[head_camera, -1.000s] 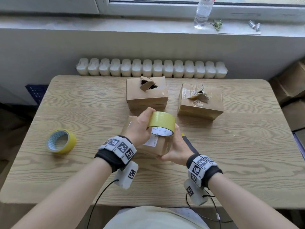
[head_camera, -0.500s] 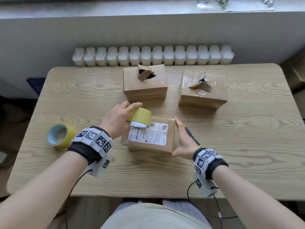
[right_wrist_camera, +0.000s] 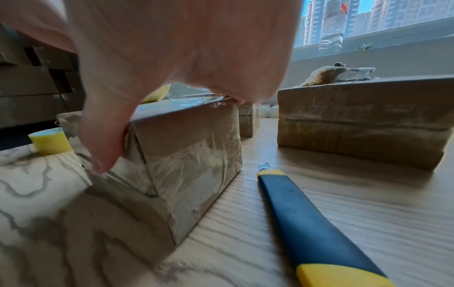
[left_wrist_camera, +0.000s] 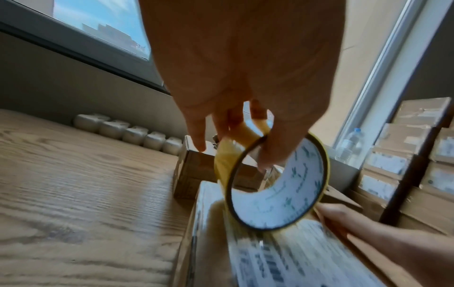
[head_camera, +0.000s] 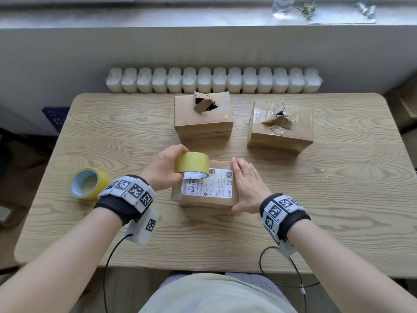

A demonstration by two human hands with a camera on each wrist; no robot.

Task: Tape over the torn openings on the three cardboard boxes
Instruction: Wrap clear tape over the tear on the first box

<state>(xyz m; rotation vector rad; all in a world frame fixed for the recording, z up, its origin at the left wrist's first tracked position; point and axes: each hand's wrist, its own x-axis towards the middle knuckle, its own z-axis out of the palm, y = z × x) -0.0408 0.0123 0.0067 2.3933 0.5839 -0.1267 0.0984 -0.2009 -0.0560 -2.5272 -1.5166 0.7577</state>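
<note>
Three cardboard boxes stand on the wooden table. The near box lies flat with a white shipping label facing up. My left hand grips a yellow tape roll over the box's far left corner. My right hand rests along the box's right edge with fingers straight and the thumb on its near side. The back middle box and back right box each show a torn opening on top.
A second yellow tape roll lies on the table to the left. A blue and yellow utility knife lies just right of the near box. A white radiator runs behind the table's far edge. Stacked boxes stand to the right.
The near box, held up and tilted between both hands a second ago, now lies flat with its label up. The left hand brought the roll to its far left corner; the right hand moved onto its right edge.
</note>
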